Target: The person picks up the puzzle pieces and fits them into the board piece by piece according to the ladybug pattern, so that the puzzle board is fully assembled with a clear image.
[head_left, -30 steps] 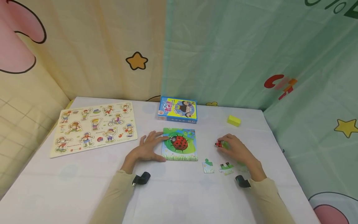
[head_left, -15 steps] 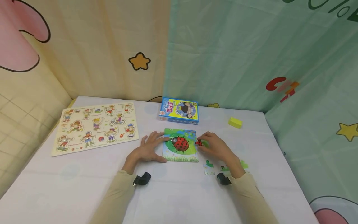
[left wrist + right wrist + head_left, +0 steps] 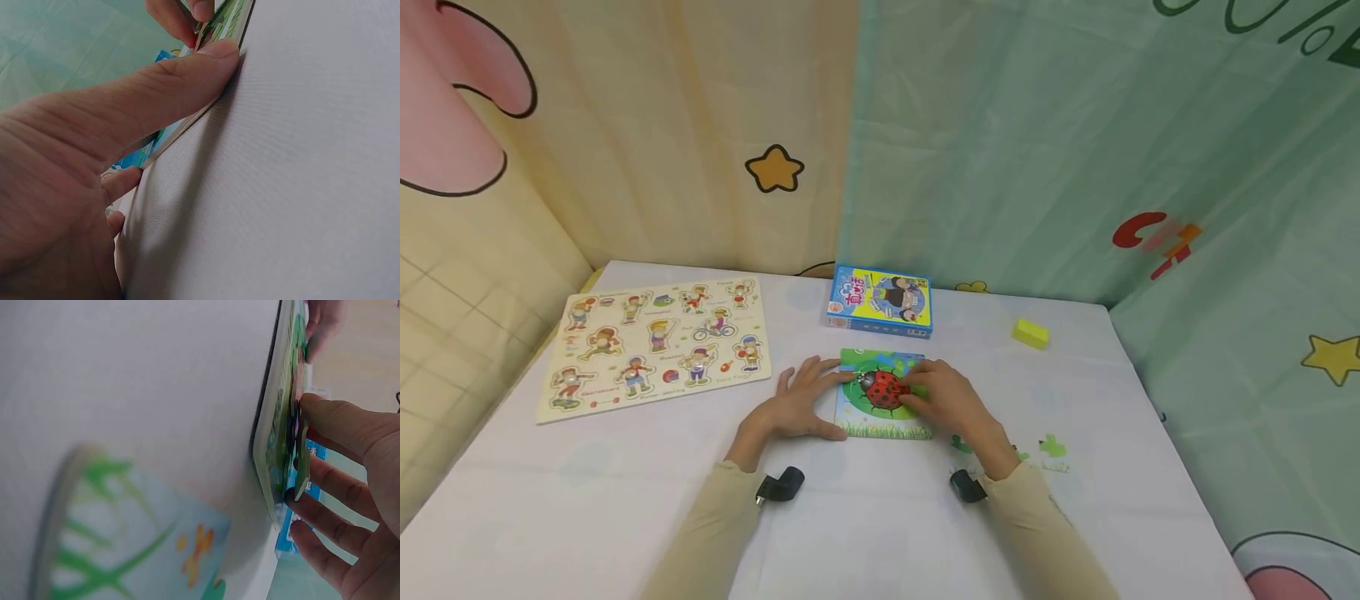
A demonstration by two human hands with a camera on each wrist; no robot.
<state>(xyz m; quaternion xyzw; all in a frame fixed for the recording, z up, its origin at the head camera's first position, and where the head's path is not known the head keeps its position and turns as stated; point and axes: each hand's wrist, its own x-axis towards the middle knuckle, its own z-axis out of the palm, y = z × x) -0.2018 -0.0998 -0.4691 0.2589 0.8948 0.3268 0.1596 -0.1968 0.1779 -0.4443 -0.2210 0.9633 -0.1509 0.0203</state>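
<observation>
A square ladybug jigsaw board (image 3: 872,427) lies on the white table in front of me. My left hand (image 3: 793,408) is spread at its left side, its fingers fairly straight. The thumb and a finger touch the board's left part, and the left wrist view has the thumb (image 3: 206,59) along the board's edge. Over the ladybug, my right hand (image 3: 951,404) pinches a small jigsaw piece (image 3: 303,465), red and green, between thumb and fingers. In the right wrist view this piece is tilted just above the board's surface. Fingers cover most of it in the head view.
Loose jigsaw pieces (image 3: 1052,446) lie right of the board, partly behind the right forearm. A wooden puzzle with sports figures (image 3: 655,350) is at the left. Behind the board lies a blue and yellow box (image 3: 880,300). A yellow block (image 3: 1031,333) sits back right.
My right hand has carried the pinched jigsaw piece leftward from the open table to above the ladybug board. The left hand has stayed at the board's left side.
</observation>
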